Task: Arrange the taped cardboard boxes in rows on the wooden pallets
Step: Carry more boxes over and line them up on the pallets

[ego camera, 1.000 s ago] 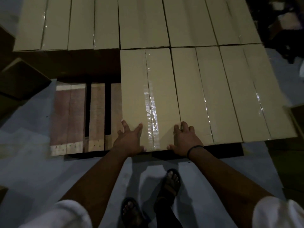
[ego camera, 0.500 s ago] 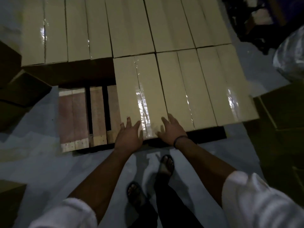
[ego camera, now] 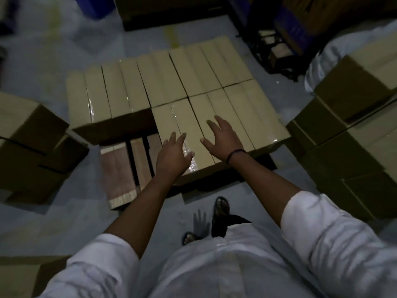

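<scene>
While left hand [ego camera: 173, 157] and right hand [ego camera: 222, 137] hover open over the end box [ego camera: 168, 118], bare pallet [ego camera: 120, 166] at nine o'clock should take the next, flush.

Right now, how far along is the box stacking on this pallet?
Done: the back row looks filled, and the front row runs from the right. In hand: left hand and right hand hover open over its end box. Left: the bare pallet slats at front left, with loose boxes waiting on the floor.
</scene>
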